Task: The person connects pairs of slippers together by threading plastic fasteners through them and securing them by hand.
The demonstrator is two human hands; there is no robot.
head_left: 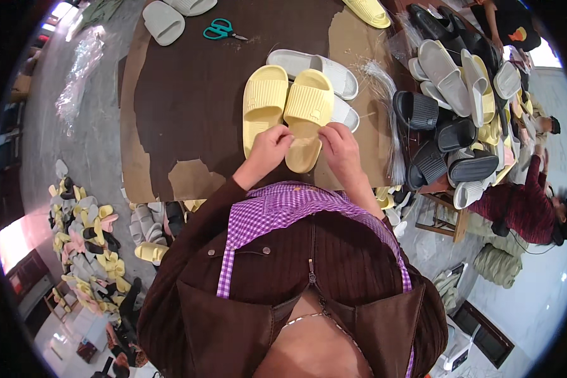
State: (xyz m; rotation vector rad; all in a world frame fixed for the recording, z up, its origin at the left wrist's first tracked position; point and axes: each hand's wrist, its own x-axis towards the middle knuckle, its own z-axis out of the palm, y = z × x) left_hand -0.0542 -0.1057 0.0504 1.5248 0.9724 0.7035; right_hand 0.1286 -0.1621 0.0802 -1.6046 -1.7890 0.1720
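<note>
Two yellow slide slippers lie side by side on the table in front of me, the left slipper (264, 94) and the right slipper (310, 94), both with ribbed straps. My left hand (271, 151) is closed in a pinch over the inner edge of the right slipper, near its heel. On that slipper's other side my right hand (342, 151) is pinched too. Something thin and clear may stretch between the fingertips, but it is too faint to name. Just behind the yellow pair lies a pair of grey slippers (324, 68), partly covered by it.
A bundle of thin clear strands (394, 126) lies along the table's right side. Teal-handled scissors (222, 29) and a grey slipper (164, 23) are at the far left. Slippers (444, 69) heap up at right; more slippers (94, 239) cover the left floor. A co-worker (523, 205) is at right.
</note>
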